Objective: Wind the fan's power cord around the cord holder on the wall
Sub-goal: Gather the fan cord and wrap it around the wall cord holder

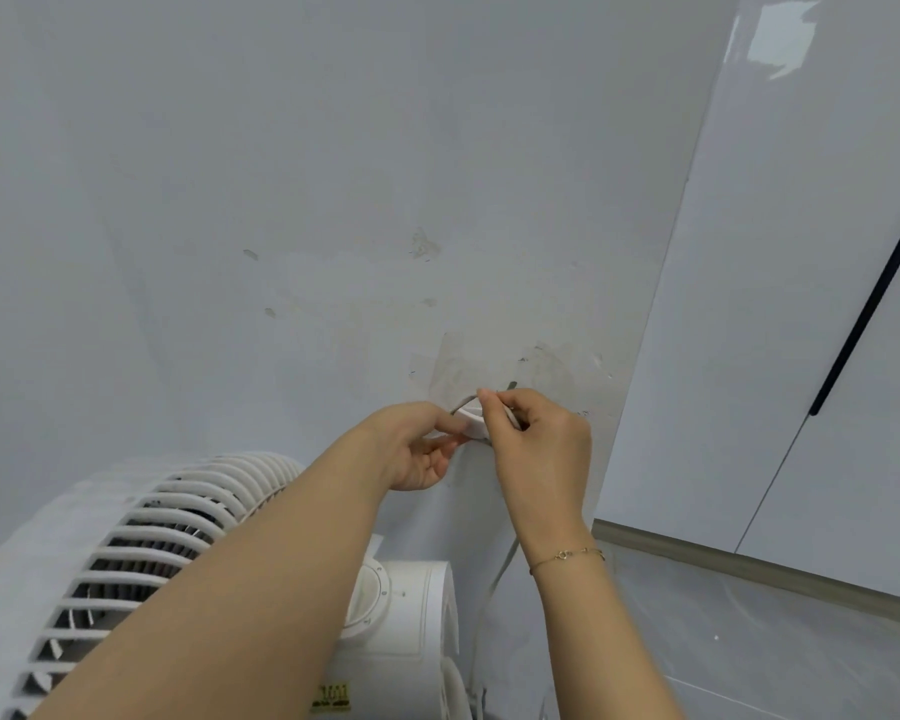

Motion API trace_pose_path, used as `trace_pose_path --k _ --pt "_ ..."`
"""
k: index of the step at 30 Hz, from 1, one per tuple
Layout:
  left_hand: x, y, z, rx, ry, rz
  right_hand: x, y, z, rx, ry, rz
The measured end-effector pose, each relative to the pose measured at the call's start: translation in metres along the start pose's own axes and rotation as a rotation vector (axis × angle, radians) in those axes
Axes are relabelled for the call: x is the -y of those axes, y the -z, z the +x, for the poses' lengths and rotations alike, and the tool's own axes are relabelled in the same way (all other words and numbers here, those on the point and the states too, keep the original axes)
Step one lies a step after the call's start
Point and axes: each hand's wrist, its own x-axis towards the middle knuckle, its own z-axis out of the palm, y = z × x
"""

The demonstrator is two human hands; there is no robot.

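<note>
A small white cord holder (473,420) sticks out of the grey wall, mostly covered by my hands. My left hand (421,446) touches its left side with thumb and curled fingertips. My right hand (533,441) pinches the white power cord (500,566) at the holder's top; the cord hangs down from behind my right wrist toward the fan. The white fan (178,537) stands below left, its grille facing up-left and its motor housing (411,605) under my left forearm. How much cord lies around the holder is hidden.
The wall (333,200) has scuffs and tape residue around the holder. A glossy white cabinet (801,304) with a black handle strip stands to the right. Grey tiled floor (749,641) lies below it, behind a baseboard.
</note>
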Motion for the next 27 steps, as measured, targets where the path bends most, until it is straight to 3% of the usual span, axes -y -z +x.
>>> trace_pose_path --k 5,14,17,22,27 --pt "0.000 -0.001 -0.001 0.046 -0.019 -0.011 -0.004 -0.003 0.005 -0.043 0.039 -0.017" --pt "0.001 -0.016 -0.002 -0.093 -0.105 0.103 -0.010 -0.005 0.012 -0.079 0.068 -0.068" --pt "0.001 -0.018 -0.002 -0.113 -0.118 0.123 -0.010 -0.006 0.011 -0.098 -0.008 -0.007" --pt "0.000 -0.013 -0.004 -0.073 -0.191 0.136 -0.017 -0.001 0.020 -0.197 -0.295 0.362" --pt "0.005 -0.005 -0.003 -0.006 -0.427 0.452 -0.023 0.005 0.019 -0.232 -0.306 0.362"
